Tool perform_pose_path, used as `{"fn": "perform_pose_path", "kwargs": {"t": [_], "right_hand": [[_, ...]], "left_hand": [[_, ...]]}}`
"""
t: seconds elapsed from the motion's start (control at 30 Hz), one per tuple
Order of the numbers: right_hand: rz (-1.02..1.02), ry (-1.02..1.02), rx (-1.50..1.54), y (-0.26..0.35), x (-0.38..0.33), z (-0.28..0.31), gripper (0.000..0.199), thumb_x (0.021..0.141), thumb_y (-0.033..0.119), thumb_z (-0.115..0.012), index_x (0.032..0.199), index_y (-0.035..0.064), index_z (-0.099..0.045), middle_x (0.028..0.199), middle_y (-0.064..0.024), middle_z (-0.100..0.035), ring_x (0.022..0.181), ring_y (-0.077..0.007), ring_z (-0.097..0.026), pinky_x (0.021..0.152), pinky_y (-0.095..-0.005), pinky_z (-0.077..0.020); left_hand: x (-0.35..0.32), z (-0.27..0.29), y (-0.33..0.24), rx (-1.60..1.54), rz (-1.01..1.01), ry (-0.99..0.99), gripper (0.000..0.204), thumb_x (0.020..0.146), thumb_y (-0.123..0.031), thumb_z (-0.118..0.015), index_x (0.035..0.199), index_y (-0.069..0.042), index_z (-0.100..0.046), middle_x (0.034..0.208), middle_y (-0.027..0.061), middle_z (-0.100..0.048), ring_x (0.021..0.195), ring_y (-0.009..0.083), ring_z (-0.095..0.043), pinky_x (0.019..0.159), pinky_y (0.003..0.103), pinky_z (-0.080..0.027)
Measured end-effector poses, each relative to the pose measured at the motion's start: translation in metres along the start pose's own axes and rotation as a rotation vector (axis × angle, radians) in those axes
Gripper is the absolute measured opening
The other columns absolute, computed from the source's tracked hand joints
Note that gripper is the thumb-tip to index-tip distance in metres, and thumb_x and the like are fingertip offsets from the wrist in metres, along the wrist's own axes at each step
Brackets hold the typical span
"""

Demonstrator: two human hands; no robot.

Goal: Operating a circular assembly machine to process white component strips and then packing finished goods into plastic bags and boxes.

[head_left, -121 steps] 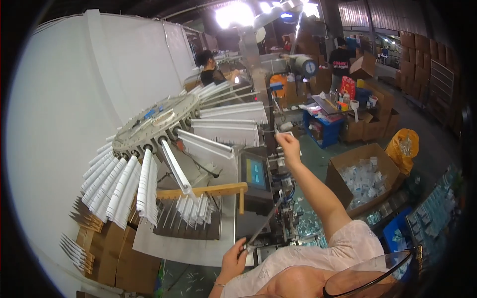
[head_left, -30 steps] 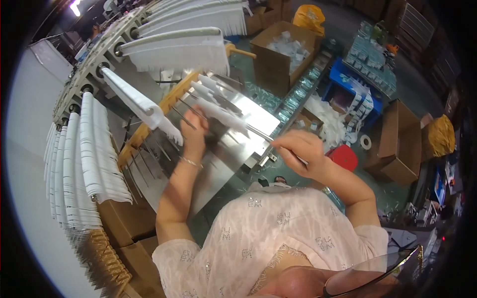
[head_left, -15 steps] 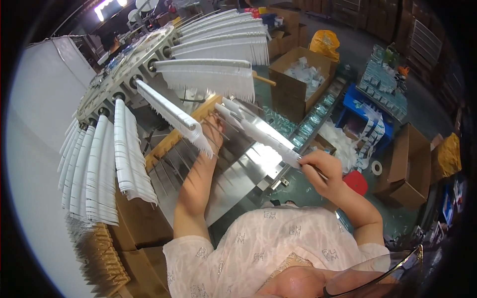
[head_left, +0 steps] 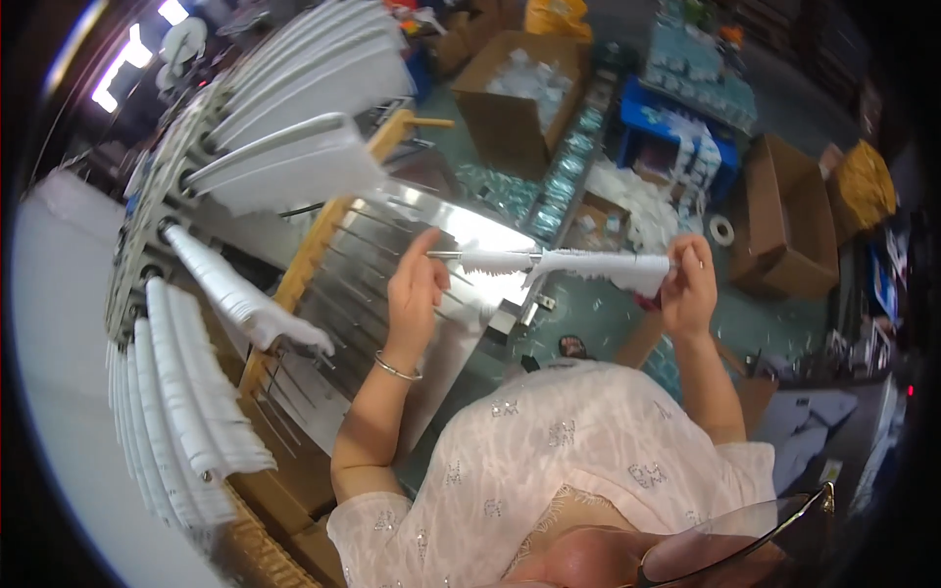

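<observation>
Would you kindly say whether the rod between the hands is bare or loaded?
Loaded: white pieces line much of the rod, bare by the left hand.

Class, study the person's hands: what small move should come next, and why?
Probably use the left hand to steady the rod at its bare left end: that hand is right beside it, while the right hand pinches the white pieces at the opposite end.

An open cardboard box (head_left: 502, 127) stood on the green floor (head_left: 613, 328), holding small pale packets (head_left: 531, 83), with a yellow bag (head_left: 557, 18) just behind. Farther right lay a white roll (head_left: 714, 231), near a second carton (head_left: 779, 274) and a golden bag (head_left: 865, 188). Lamps (head_left: 136, 47) glowed upper left.
</observation>
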State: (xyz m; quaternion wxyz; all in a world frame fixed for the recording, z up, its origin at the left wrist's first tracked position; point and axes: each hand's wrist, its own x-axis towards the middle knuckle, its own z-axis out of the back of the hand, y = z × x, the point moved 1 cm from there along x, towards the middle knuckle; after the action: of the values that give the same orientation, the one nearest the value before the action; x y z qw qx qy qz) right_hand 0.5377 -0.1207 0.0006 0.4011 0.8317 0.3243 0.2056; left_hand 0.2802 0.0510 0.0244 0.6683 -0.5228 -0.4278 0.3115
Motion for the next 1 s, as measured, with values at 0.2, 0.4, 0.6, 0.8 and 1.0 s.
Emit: {"fn": "perform_pose_path", "kwargs": {"t": [0.2, 0.4, 0.6, 0.8, 1.0], "right_hand": [[-0.035, 0.029, -0.085, 0.012, 0.057, 0.019, 0.015, 0.084, 0.015, -0.046, 0.097, 0.0082, -0.051, 0.081, 0.0018, -0.047, 0.062, -0.0027, -0.038, 0.051, -0.0136, -0.0285], [0.352, 0.602, -0.582, 0.016, 0.185, -0.017, 0.018, 0.086, 0.021, -0.045, 0.097, 0.0079, -0.052, 0.094, 0.0009, -0.049, 0.086, -0.0084, -0.043, 0.076, -0.0217, -0.0338], [0.636, 0.174, -0.568, 0.007, 0.275, 0.007, 0.012, 0.087, 0.009, -0.044, 0.094, 0.0016, -0.050, 0.077, -0.0018, -0.048, 0.068, -0.0075, -0.043, 0.063, -0.0207, -0.0368], [0.244, 0.748, -0.313, -0.063, 0.233, 0.033, 0.025, 0.078, 0.004, -0.054, 0.099, 0.0012, -0.040, 0.086, -0.0085, -0.053, 0.075, -0.0143, -0.053, 0.069, -0.0274, -0.0439], [0.328, 0.501, -0.324, -0.076, 0.284, 0.014, 0.024, 0.086, 0.006, -0.044, 0.109, 0.0008, -0.036, 0.102, -0.0117, -0.047, 0.091, -0.0155, -0.047, 0.081, -0.0284, -0.0389]], "left_hand": [[0.029, -0.013, -0.002, 0.476, 0.316, 0.518, 0.038, 0.092, -0.030, -0.034, 0.075, -0.002, -0.053, 0.059, 0.0016, -0.048, 0.050, 0.0062, -0.041, 0.047, 0.020, -0.033], [0.047, -0.047, 0.012, -0.020, 0.600, 0.823, 0.037, 0.090, -0.034, -0.039, 0.074, -0.002, -0.050, 0.058, 0.0040, -0.048, 0.047, 0.0095, -0.040, 0.045, 0.022, -0.033], [0.091, -0.118, 0.030, -0.445, 0.524, 0.565, 0.026, 0.088, -0.027, -0.045, 0.081, -0.003, -0.047, 0.062, 0.0042, -0.047, 0.052, 0.0130, -0.043, 0.051, 0.027, -0.037], [0.171, -0.232, 0.064, -0.434, 0.382, 0.118, 0.025, 0.090, -0.024, -0.042, 0.091, 0.000, -0.052, 0.102, 0.0140, -0.056, 0.089, 0.0192, -0.055, 0.080, 0.032, -0.043], [0.230, -0.303, 0.072, -0.510, 0.232, -0.160, 0.024, 0.090, -0.017, -0.042, 0.098, 0.002, -0.055, 0.105, 0.0094, -0.057, 0.083, 0.0105, -0.052, 0.074, 0.024, -0.043]]}}
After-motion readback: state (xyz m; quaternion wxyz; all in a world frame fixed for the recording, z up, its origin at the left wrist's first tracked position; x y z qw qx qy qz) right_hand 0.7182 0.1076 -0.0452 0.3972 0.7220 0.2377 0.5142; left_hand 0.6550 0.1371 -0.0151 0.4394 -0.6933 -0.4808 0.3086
